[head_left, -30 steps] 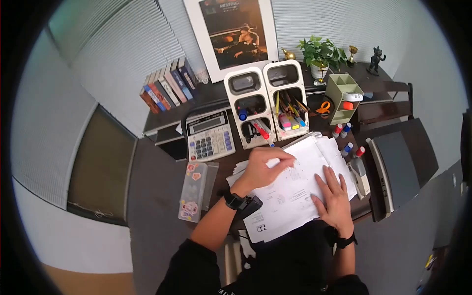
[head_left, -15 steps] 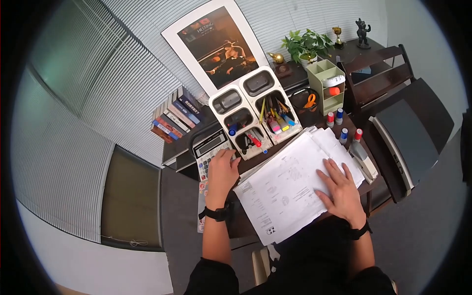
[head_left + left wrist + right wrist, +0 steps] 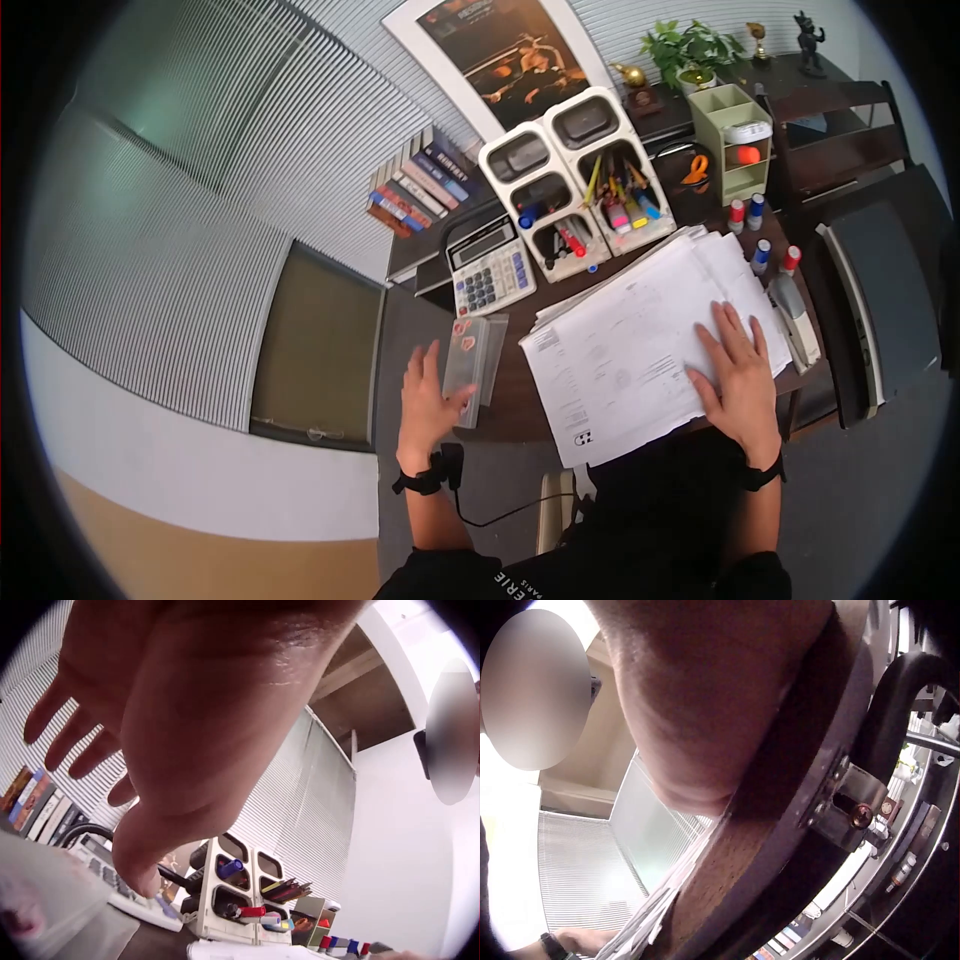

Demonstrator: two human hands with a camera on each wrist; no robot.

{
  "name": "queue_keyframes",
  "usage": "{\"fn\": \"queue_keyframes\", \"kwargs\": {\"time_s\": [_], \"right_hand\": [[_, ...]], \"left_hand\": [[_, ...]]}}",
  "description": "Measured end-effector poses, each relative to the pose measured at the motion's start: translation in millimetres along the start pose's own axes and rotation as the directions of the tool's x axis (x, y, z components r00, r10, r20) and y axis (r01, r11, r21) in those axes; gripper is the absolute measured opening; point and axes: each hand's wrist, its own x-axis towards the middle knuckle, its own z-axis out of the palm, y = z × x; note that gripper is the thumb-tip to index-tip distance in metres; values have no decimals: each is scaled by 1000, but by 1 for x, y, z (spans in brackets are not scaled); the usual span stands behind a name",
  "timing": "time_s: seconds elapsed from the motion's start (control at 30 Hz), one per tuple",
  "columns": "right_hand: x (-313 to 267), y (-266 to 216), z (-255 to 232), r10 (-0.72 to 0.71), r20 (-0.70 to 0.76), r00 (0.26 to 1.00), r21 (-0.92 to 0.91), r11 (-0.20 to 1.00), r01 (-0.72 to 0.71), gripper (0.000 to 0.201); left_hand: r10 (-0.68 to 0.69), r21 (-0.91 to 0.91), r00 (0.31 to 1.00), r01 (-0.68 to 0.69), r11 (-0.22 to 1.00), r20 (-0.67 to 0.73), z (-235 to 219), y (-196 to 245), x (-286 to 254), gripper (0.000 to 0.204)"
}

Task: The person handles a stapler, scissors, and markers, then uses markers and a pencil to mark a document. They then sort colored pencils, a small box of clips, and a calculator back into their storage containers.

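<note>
My left hand [image 3: 428, 405] is at the desk's left edge with its fingers spread, holding nothing. Its thumb overlaps the lower part of a clear plastic case [image 3: 464, 358] with round stickers in the head view. That case shows blurred at the lower left of the left wrist view, below the hand. On the right side of a stack of printed papers [image 3: 630, 340], my right hand [image 3: 742, 385] rests flat with the fingers apart. The top sheet bears faint print and a dark logo at its lower corner.
Behind the case lies a calculator [image 3: 492, 275]. A white pen organizer [image 3: 556, 190] holds pens, pencils and highlighters. To the right are red- and blue-capped bottles [image 3: 737, 215], a white stapler-like tool [image 3: 797, 325] and a green organizer [image 3: 712, 140]. Several books [image 3: 425, 185] stand at the back left.
My left hand has left the papers, passed by the calculator and come to the clear case, its bent fingers now spread. The right hand stays on the papers. The head view has turned and shifted.
</note>
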Motion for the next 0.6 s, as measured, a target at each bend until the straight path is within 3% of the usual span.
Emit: {"fn": "queue_keyframes", "kwargs": {"time_s": [0.1, 0.17, 0.2, 0.3, 0.4, 0.47, 0.6], "right_hand": [[0, -1, 3, -2, -4, 1000, -10, 1000, 2, 49], [1, 0, 4, -2, -14, 1000, -45, 999, 1, 48], [1, 0, 5, -3, -15, 1000, -47, 999, 3, 47], [2, -1, 4, -5, -3, 1000, -60, 998, 5, 47], [1, 0, 5, -8, -2, 1000, -51, 999, 8, 47], [1, 0, 3, 0, -6, 1000, -49, 999, -1, 48], [2, 0, 4, 2, -18, 1000, -48, 999, -3, 48]], "left_hand": [[-122, 15, 991, 121, 993, 53, 14, -6, -30, 96], [-221, -225, 973, 229, 947, 60, 23, -12, -37, 93], [-233, -224, 971, 241, 944, 60, 30, -15, -39, 93], [-203, -322, 979, 182, 929, -30, 40, -18, -40, 90], [-191, -292, 977, 157, 943, -92, 44, -12, -41, 83], [-143, -175, 977, 115, 978, -156, 43, -9, -45, 77], [-108, -223, 976, 65, 973, -187, 41, -10, -44, 72]]}}
